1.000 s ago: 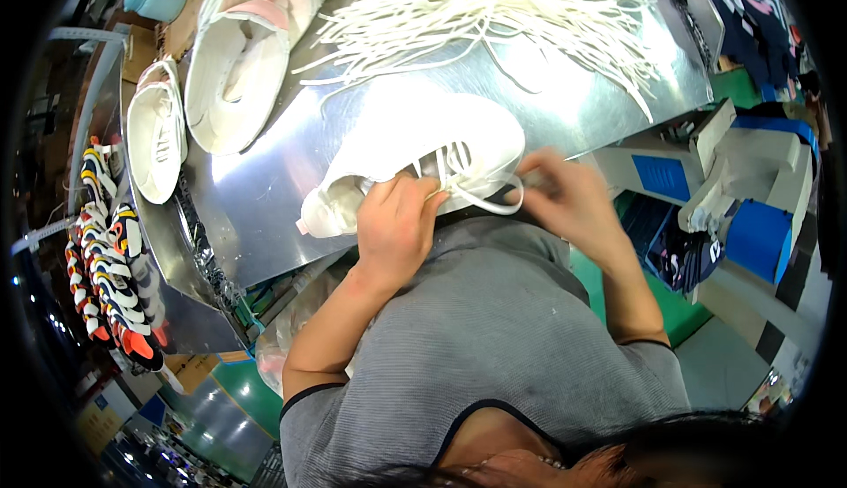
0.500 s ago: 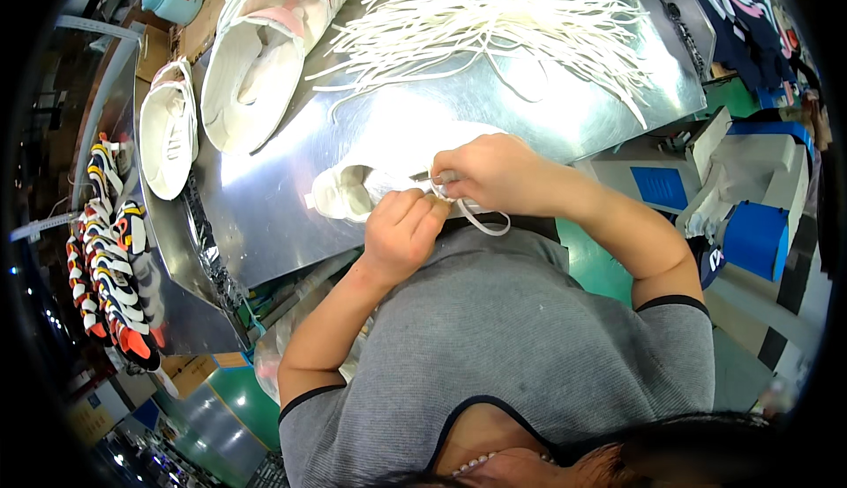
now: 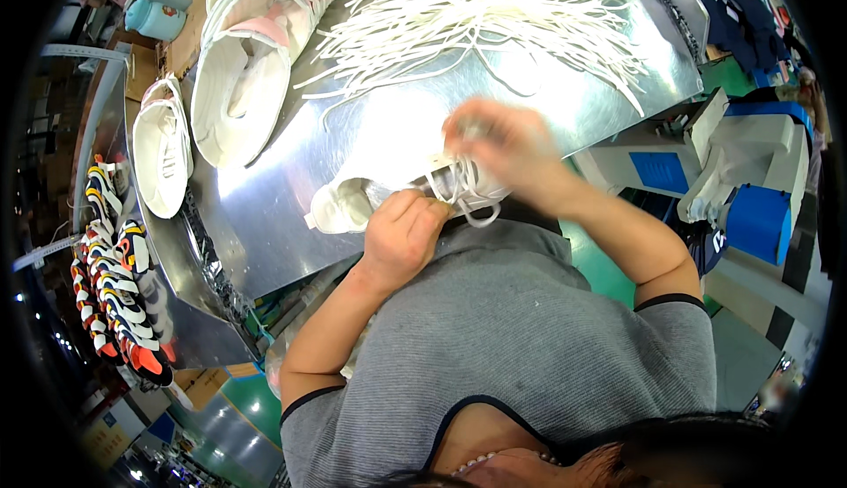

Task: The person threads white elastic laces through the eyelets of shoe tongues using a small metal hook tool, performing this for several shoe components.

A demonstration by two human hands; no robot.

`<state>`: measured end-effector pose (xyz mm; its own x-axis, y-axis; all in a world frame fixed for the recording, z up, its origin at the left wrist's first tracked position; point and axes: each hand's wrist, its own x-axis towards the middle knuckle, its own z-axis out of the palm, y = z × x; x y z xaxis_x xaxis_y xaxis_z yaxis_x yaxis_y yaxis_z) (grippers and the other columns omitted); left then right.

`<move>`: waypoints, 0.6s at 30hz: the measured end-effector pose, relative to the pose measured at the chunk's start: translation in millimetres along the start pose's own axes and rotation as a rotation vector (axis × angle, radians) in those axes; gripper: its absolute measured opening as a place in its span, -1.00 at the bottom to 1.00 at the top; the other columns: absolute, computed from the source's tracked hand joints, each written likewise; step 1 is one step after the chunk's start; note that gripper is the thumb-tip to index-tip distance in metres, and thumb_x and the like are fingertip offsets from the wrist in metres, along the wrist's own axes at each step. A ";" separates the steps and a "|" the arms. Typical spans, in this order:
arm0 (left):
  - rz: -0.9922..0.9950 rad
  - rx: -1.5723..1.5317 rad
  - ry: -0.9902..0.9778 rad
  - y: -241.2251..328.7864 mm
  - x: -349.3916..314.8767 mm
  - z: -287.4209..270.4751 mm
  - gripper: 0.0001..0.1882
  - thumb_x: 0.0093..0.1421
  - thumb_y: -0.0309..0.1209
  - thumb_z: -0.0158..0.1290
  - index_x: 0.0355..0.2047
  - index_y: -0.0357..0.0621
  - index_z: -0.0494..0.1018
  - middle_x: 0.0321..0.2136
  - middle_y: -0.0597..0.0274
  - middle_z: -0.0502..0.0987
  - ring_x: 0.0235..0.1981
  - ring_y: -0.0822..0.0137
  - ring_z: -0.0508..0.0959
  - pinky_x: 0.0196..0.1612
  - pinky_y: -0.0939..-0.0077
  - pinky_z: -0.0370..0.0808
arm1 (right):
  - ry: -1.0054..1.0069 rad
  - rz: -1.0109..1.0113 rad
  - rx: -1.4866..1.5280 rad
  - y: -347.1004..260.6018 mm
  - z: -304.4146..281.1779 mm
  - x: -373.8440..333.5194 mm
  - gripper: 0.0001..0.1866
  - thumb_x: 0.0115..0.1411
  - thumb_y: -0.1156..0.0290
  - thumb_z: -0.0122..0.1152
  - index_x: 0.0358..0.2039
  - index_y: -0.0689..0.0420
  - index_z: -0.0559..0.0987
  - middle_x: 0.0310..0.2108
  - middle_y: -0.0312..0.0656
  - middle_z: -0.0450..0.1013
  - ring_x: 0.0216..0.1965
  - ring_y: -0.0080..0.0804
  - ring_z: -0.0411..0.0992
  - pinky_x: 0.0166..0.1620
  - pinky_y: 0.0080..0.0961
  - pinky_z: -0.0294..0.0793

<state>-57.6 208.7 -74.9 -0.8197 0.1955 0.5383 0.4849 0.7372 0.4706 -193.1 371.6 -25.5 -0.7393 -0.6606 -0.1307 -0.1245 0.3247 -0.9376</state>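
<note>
A white shoe upper lies at the near edge of the metal table, its heel end toward the left. My left hand is closed on its near side, fingers curled and pressed together. A thin white shoelace loops over the front of the shoe, beside my left fingertips. Just above the shoe's front, my right hand is raised and smeared by motion. Its fingers look bent, but what they hold, if anything, does not show. A pile of loose white laces is spread on the table beyond both hands.
Nested white and pink shoe uppers stand at the far left, with another white upper beside them. Finished-looking colourful shoes line a rack at left. A light-blue jar stands behind. Grey-and-blue equipment is at right.
My right hand has lifted up and away from the left hand, uncovering the laces on the shoe's front. My left hand stays on the shoe. The whole view has shifted slightly.
</note>
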 end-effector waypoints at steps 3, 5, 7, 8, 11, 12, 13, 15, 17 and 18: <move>-0.038 -0.026 -0.056 4.0 -1.6 -5.5 -0.75 -0.03 -0.66 0.25 -0.37 -0.20 0.43 -0.55 0.20 0.45 -0.53 0.21 0.44 -0.49 0.36 0.39 | 0.438 -0.381 0.266 -54.4 -70.8 27.5 -0.84 0.24 0.49 0.24 -0.16 0.17 0.63 -0.26 -0.34 0.57 -0.29 -0.62 0.45 -0.13 -0.63 0.37; -0.022 -0.080 -0.091 4.8 5.4 -6.0 -0.72 -0.04 -0.68 0.28 -0.38 -0.20 0.42 -0.56 0.18 0.46 -0.54 0.19 0.42 -0.51 0.35 0.37 | 0.729 -0.637 0.288 -91.9 -119.2 28.1 -0.88 0.19 0.56 0.31 -0.24 0.16 0.62 -0.43 -0.46 0.51 -0.55 -0.81 0.27 -0.50 -0.84 0.14; -0.042 -0.097 -0.079 3.2 5.2 -5.5 -0.72 -0.04 -0.68 0.29 -0.38 -0.20 0.42 -0.58 0.18 0.44 -0.55 0.19 0.42 -0.51 0.35 0.36 | 0.834 -0.663 0.236 -81.8 -111.5 34.8 -0.89 0.20 0.59 0.29 -0.26 0.15 0.62 -0.46 -0.48 0.49 -0.56 -0.84 0.25 -0.51 -0.85 0.11; -0.044 -0.099 -0.082 2.1 5.9 -6.1 -0.72 -0.04 -0.68 0.29 -0.39 -0.20 0.42 -0.58 0.18 0.43 -0.55 0.19 0.42 -0.51 0.35 0.36 | 0.885 -0.675 0.210 -78.0 -107.8 37.6 -0.90 0.21 0.60 0.28 -0.26 0.15 0.61 -0.47 -0.50 0.49 -0.56 -0.85 0.23 -0.52 -0.85 0.09; -0.053 -0.127 -0.098 3.3 5.9 -7.3 -0.72 -0.05 -0.68 0.30 -0.39 -0.20 0.42 -0.59 0.18 0.42 -0.55 0.18 0.42 -0.51 0.35 0.37 | 0.912 -0.606 0.217 -68.2 -110.4 28.1 -0.90 0.20 0.60 0.28 -0.27 0.14 0.61 -0.46 -0.52 0.48 -0.58 -0.87 0.20 -0.53 -0.84 0.08; -0.027 -0.149 -0.114 4.4 12.4 -7.1 -0.72 -0.05 -0.67 0.30 -0.39 -0.20 0.42 -0.59 0.18 0.42 -0.54 0.18 0.42 -0.50 0.35 0.37 | 0.848 -0.646 0.255 -70.4 -125.7 17.0 -0.90 0.20 0.60 0.28 -0.27 0.14 0.61 -0.43 -0.52 0.48 -0.59 -0.88 0.16 -0.55 -0.82 0.04; -0.017 -0.147 -0.115 5.1 14.6 -8.8 -0.72 -0.05 -0.67 0.30 -0.39 -0.19 0.42 -0.59 0.18 0.42 -0.54 0.18 0.43 -0.50 0.35 0.37 | 0.712 -0.603 0.239 -63.1 -136.9 15.7 -0.90 0.21 0.56 0.27 -0.24 0.15 0.62 -0.38 -0.44 0.52 -0.49 -0.79 0.28 -0.41 -0.76 0.19; -0.056 -0.124 -0.114 6.2 7.2 -12.0 -0.71 -0.05 -0.65 0.31 -0.38 -0.20 0.43 -0.58 0.17 0.43 -0.54 0.17 0.43 -0.50 0.35 0.38 | 0.407 -0.427 0.203 -37.3 -126.7 25.6 -0.85 0.23 0.46 0.27 -0.19 0.17 0.63 -0.29 -0.33 0.58 -0.30 -0.64 0.46 -0.16 -0.63 0.41; -0.049 -0.093 -0.103 4.7 13.4 -14.4 -0.71 -0.04 -0.62 0.32 -0.33 -0.21 0.45 -0.58 0.17 0.44 -0.53 0.16 0.44 -0.50 0.34 0.39 | 0.102 -0.140 0.197 -18.0 -75.5 20.7 -0.83 0.21 0.41 0.30 -0.20 0.17 0.64 -0.26 -0.30 0.59 -0.22 -0.58 0.51 -0.04 -0.57 0.47; -0.040 -0.076 -0.100 5.7 16.8 -14.8 -0.69 -0.04 -0.60 0.33 -0.30 -0.21 0.46 -0.58 0.17 0.45 -0.52 0.16 0.45 -0.50 0.33 0.39 | -0.038 -0.102 0.248 0.0 -48.8 11.7 -0.83 0.17 0.46 0.34 -0.21 0.15 0.63 -0.28 -0.33 0.58 -0.21 -0.59 0.50 -0.03 -0.57 0.48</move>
<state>-64.1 206.6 -52.8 -0.8634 0.2336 0.4471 0.4699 0.6950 0.5443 -234.1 396.9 -11.3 -0.7050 -0.7081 -0.0388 -0.0278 0.0823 -0.9962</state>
